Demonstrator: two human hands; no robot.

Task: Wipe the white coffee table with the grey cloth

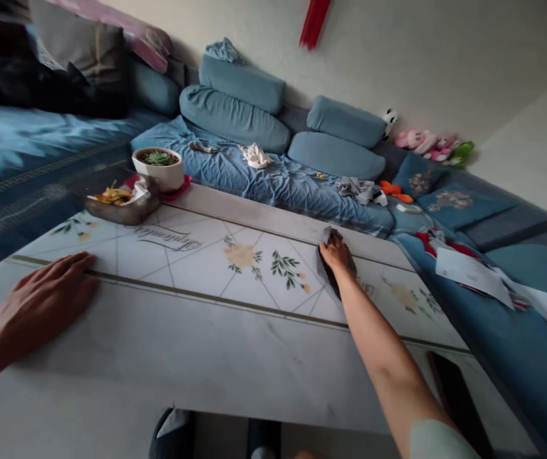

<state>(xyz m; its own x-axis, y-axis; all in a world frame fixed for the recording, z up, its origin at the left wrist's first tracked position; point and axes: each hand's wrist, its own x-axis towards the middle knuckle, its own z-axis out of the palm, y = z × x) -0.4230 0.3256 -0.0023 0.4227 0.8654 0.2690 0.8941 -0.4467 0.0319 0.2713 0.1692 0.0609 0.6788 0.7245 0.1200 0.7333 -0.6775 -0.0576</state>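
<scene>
Right forearm [379, 344] extended, dark cloth [329, 280] under its grip [335, 252]

- Under our right hand [336, 254], we see a dark grey cloth [329, 275].
- Around it, we see a white marbled tabletop [197, 341] with yellow flowers, green leaves and olive-brown lines.
- Beyond the hand, we see a blue sofa cover [273, 191] and plain teal bolsters [235, 121].
- Farther right, we see a blue cushion [450, 201] with a pink floral pattern.
- Far beyond to the left, we see a white bowl [168, 178] on a red mat [181, 189].
</scene>
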